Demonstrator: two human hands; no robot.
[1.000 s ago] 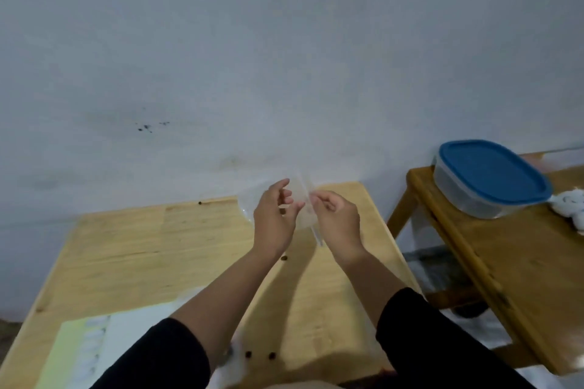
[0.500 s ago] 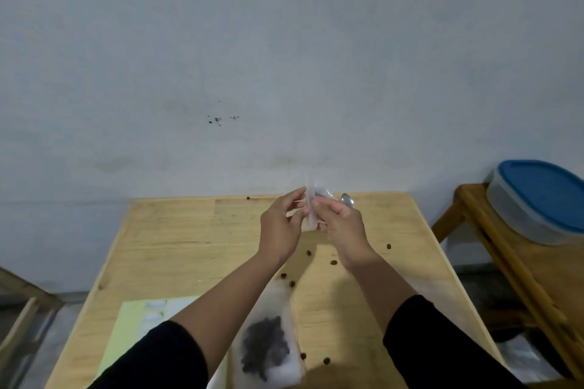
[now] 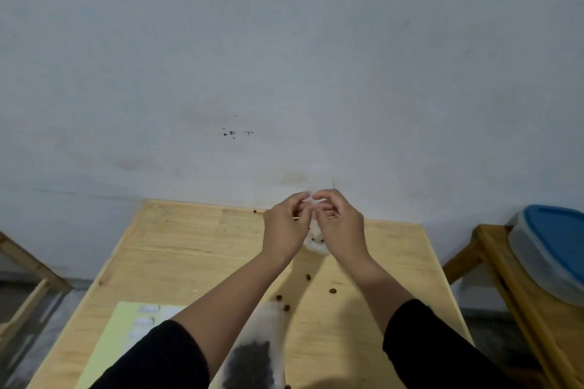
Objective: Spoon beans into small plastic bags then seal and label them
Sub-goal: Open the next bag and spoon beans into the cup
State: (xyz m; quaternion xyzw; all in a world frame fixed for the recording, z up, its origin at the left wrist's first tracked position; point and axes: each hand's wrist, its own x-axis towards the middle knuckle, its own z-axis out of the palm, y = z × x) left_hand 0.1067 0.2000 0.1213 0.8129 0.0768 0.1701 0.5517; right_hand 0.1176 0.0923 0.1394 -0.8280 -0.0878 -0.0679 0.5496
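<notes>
Both my hands are up over the far edge of the wooden table [image 3: 177, 249], and between them I'm pinching a small plastic bag [image 3: 314, 243]: my left hand [image 3: 286, 229] has its curled fingers and thumb on the left of the bag's mouth, my right hand [image 3: 343, 226] on the right, so the top is stretched between two grips. I hold it high and upright because that keeps whatever is inside down in the bottom corner, which hangs below my palms with what looks like a few dark beans in it. Whether I'm pulling the mouth apart or pressing the strip closed I can't tell; the plastic is too clear and blurred up there. Near me, between my forearms, lies a larger bag of beans [image 3: 252, 357], flat on the table, close at hand as the supply. Loose beans [image 3: 308, 277] are scattered on the wood just beyond it, spilled ones I reckon. To the near left sits a pale green label sheet [image 3: 126, 325], ready for the labelling step, not yet touched. Off to the right, on a separate wooden stand [image 3: 493, 265], a blue-lidded container [image 3: 556, 246] sits well apart from my work.
</notes>
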